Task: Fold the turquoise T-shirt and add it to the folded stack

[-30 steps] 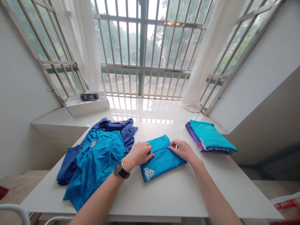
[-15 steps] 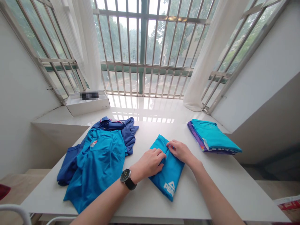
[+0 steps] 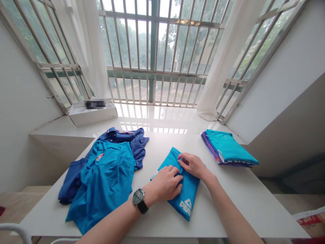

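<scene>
A blue T-shirt (image 3: 189,189), folded into a narrow bundle with white lettering near its front end, lies slanted on the white table. My left hand (image 3: 167,183), wearing a black-strapped watch (image 3: 139,200) on the wrist, is on its left side with fingers curled into the cloth. Close by, my right hand (image 3: 191,164) pinches fabric at the upper right part of the bundle. A bit of white-patterned cloth shows past the bundle's left edge. Left of my hands, an unfolded blue shirt (image 3: 109,179) lies over a navy polo shirt (image 3: 142,149).
On the right of the table (image 3: 243,206) sits a stack of folded shirts (image 3: 230,145), turquoise on top and purple beneath. An open white box (image 3: 93,117) with a blurred dark item stands on the windowsill (image 3: 157,118). White curtains (image 3: 218,67) hang beside the barred window.
My left hand has turned slightly and shifted on the bundle, its fingers nearer my right hand. White-patterned cloth now shows at the bundle's left edge. The camera view has moved slightly.
</scene>
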Available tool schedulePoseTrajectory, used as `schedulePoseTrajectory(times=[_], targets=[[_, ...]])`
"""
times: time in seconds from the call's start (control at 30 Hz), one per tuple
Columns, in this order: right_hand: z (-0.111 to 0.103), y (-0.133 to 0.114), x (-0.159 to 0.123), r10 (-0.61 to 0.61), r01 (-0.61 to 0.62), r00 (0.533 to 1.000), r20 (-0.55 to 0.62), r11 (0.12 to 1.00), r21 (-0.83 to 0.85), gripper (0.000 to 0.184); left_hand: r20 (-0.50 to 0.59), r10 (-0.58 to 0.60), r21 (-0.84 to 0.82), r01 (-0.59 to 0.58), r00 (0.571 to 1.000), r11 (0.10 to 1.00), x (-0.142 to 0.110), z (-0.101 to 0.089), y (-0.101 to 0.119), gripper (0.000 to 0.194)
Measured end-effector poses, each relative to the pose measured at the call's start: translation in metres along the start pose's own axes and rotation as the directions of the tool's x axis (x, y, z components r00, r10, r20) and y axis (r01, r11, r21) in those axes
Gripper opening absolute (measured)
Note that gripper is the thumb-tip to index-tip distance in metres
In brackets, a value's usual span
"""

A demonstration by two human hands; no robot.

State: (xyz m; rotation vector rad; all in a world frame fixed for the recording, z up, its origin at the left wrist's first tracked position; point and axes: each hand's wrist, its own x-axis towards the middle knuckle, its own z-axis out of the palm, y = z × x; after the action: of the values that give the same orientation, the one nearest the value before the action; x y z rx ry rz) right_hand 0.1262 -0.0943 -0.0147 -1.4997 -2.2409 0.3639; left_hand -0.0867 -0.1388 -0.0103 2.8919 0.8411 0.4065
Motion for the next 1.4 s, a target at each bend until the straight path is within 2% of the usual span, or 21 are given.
schedulePoseTrajectory(times=[0.07,0.17,0.4,0.57,0.8,1.0,1.3,1.4], targets=[[0.002,0.0,0.001,0.003,-0.002,0.999,0.048,1.0,-0.02,0.019,-0.001,-0.01,-0.02,0.01,1.0,1.0,0.0,0.0,0.002,0.033],[0.005,0.001,0.003,0.041,-0.039,0.998,0.041,0.998,-0.051,0.02,-0.002,-0.035,-0.042,0.035,0.999,0.999,0.001,0.001,-0.001,0.038],[0.009,0.005,0.006,0.153,-0.171,0.979,-0.136,0.976,-0.134,0.024,-0.086,-0.121,-0.036,0.118,0.989,0.992,0.006,0.009,-0.011,0.037],[0.019,0.015,0.009,0.159,-0.188,0.949,-0.274,0.979,-0.082,0.032,-0.059,-0.137,-0.029,0.135,0.989,0.99,0.002,0.013,-0.009,0.04],[0.026,0.021,0.038,0.222,-0.238,0.936,-0.273,0.971,-0.027,0.04,-0.046,-0.123,-0.03,0.122,0.991,0.992,-0.001,0.013,-0.005,0.045],[0.037,0.021,0.073,0.324,-0.341,0.928,-0.184,0.938,-0.067,0.036,-0.041,-0.127,-0.052,0.125,0.991,0.991,-0.003,0.013,-0.004,0.049],[0.042,0.033,0.077,0.402,-0.42,0.886,-0.23,0.907,-0.033,0.033,-0.004,-0.148,-0.08,0.147,0.989,0.986,-0.004,0.013,-0.004,0.053],[0.042,0.035,0.077,0.41,-0.427,0.878,-0.249,0.904,-0.017,0.032,0.016,-0.177,-0.101,0.177,0.984,0.979,-0.003,0.015,-0.005,0.063]])
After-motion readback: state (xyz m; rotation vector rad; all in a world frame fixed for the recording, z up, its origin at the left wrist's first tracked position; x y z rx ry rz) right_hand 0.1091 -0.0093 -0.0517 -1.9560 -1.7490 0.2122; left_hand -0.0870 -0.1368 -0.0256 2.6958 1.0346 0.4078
